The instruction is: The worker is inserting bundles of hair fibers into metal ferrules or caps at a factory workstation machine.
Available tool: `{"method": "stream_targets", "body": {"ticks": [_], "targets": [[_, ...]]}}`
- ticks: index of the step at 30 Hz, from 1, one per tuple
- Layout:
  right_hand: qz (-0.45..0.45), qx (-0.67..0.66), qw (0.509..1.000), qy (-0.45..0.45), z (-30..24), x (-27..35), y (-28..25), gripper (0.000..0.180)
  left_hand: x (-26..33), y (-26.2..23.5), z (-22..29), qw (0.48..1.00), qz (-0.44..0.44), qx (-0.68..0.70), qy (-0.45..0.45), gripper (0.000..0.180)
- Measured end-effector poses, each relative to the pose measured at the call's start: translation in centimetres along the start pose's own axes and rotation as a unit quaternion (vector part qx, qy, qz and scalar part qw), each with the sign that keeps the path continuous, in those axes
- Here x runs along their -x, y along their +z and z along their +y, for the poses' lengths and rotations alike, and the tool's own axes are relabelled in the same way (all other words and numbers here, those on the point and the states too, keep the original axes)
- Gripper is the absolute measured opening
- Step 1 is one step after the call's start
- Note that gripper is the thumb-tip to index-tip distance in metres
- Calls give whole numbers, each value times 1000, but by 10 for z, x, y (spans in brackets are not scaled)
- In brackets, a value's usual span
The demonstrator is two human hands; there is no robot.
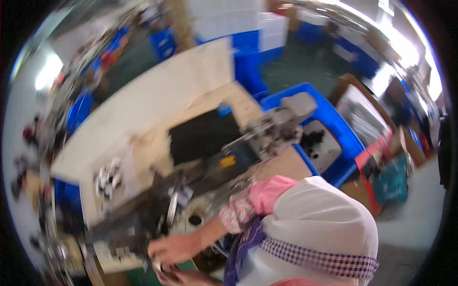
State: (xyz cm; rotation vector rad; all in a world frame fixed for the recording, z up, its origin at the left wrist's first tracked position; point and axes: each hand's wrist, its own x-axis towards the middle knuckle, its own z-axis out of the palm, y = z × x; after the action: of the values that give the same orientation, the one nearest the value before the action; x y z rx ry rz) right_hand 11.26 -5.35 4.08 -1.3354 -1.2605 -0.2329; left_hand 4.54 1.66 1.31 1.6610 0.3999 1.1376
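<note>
My right hand [175,250], with a floral cuff, reaches to the lower left, its fingers curled around a small shiny metal part [158,267]. Just below it my left hand [191,278] is closed at the same part, partly cut off by the lower edge. Both hands are at the near end of a long, dark bench machine [191,174], lathe-like in shape. A bright metal lever or bar [172,207] stands up beside my right hand. Blur hides the part's exact shape.
On the pale workbench lie several white-and-dark round pieces [109,178] and a black mat [205,136]. A yellow piece [227,161] sits on the machine, whose grey motor end [276,131] adjoins a blue bin [350,128]. A white board [157,97] edges the bench.
</note>
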Motion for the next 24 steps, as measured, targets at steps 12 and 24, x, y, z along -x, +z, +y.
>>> {"method": "stream_targets", "body": {"ticks": [12,24], "targets": [[-38,-47,998,21,-10,-18,21,27,8,-55,10,990,92,-103,34,31],[-97,-71,989,92,-9,-17,-5,37,6,-37,21,984,69,120,-112,30]]}}
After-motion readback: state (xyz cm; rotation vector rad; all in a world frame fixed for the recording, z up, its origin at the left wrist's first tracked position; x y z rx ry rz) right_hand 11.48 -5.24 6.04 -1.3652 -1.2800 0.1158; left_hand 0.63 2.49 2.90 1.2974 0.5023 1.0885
